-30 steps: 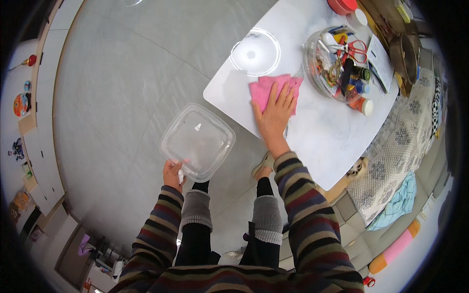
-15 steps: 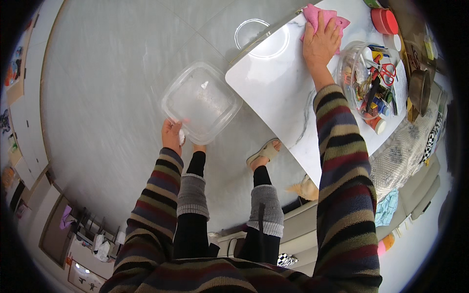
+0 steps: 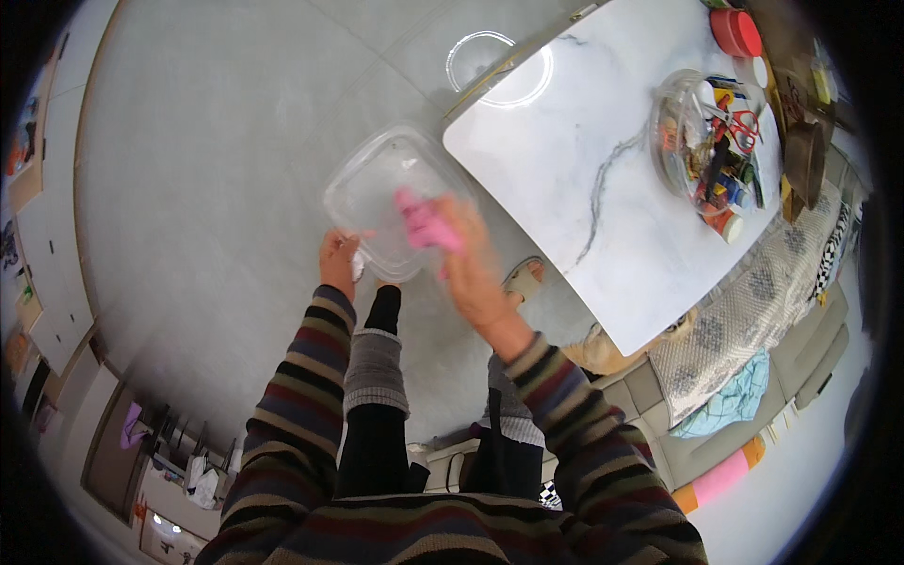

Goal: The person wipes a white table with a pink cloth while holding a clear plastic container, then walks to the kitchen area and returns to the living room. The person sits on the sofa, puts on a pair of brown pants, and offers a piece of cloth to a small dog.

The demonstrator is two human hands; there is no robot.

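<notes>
My left hand (image 3: 336, 260) is closed on the near-left rim of a clear plastic container (image 3: 363, 193), held above the floor beside the table. A small white crumpled piece (image 3: 358, 265) shows beside its fingers; what it is I cannot make out. My right hand (image 3: 476, 273), smeared by motion, grips a pink cloth (image 3: 426, 222) over the right side of the container. Whether the cloth touches the container I cannot tell.
A white marble-patterned table (image 3: 537, 141) stands at the right. On it, a clear round tub (image 3: 670, 151) holds red-handled scissors (image 3: 746, 130) and several small items. A red-lidded jar (image 3: 736, 34) stands behind. A furry animal (image 3: 603, 352) is beneath the table's near corner, by the couch (image 3: 819, 330).
My right hand has brought the pink cloth from the far part of the table left and nearer, over the container. My left hand still holds the container, shifted slightly right. The animal shows more.
</notes>
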